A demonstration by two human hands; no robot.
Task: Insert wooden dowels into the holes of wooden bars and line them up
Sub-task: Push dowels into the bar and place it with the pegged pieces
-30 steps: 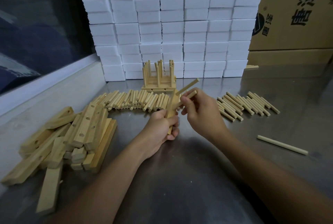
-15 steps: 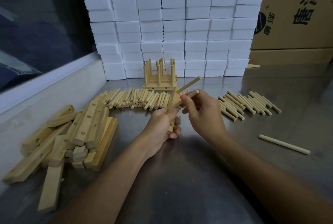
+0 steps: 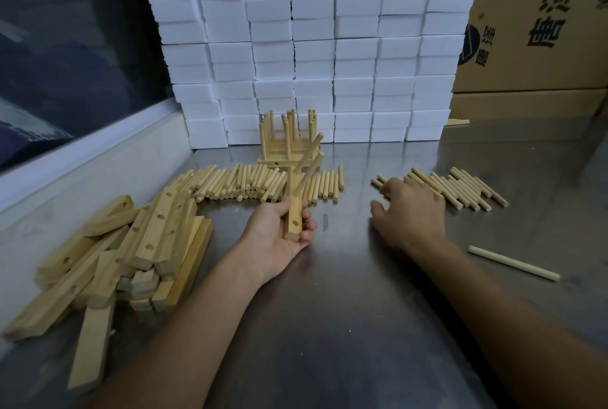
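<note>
The left hand [image 3: 279, 231] is gripping a wooden bar [image 3: 293, 218], fingers curled around its lower part, holding it roughly upright above the steel table [image 3: 329, 326]. One empty hole is showing near the bar's lower end, and two dowels [image 3: 307, 165] are sticking out of its upper part, slanting up and to the right.

Taking that held bar as the landmark: the right hand [image 3: 411, 208] is lying to its right, palm down, fingers loosely spread and holding nothing, its fingertips touching the near end of a loose group of dowels [image 3: 460, 188] spread on the table. Farther right of the bar and nearer the camera, a single longer dowel [image 3: 513, 263] is lying alone. Just behind the bar, a long curved row of short dowels [image 3: 250, 183] is lying side by side. Behind that row, finished bars with dowels standing upright [image 3: 286, 142] are sitting against a wall of stacked white foam blocks [image 3: 312, 46]. To the left of the held bar, a heap of drilled wooden bars [image 3: 131, 254] is piled crosswise, one bar [image 3: 92, 349] lying apart at its near edge. Far to the right behind, cardboard boxes [image 3: 539, 30] with printed characters are standing closed; whatever is inside them cannot be seen.
</note>
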